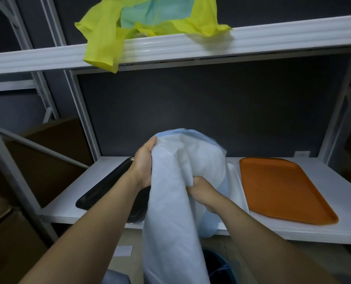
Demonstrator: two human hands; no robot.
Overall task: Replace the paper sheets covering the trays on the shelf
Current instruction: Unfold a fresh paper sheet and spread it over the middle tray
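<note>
A large white and pale-blue paper sheet (176,201) hangs bunched in front of the lower shelf (293,232). My left hand (144,162) grips its upper left edge. My right hand (201,191) clutches a fold lower down on the right. A black tray (102,187) lies bare on the shelf behind my left forearm, with a metal tray (136,216) partly hidden beside it. An orange tray (281,187) lies uncovered on the right. The sheet hides the middle of the shelf.
Crumpled yellow and green paper sheets (150,23) lie on the upper shelf (273,39), one corner hanging over its edge. Cardboard boxes (47,160) stand to the left behind the white frame. A dark bin (219,267) sits on the floor below.
</note>
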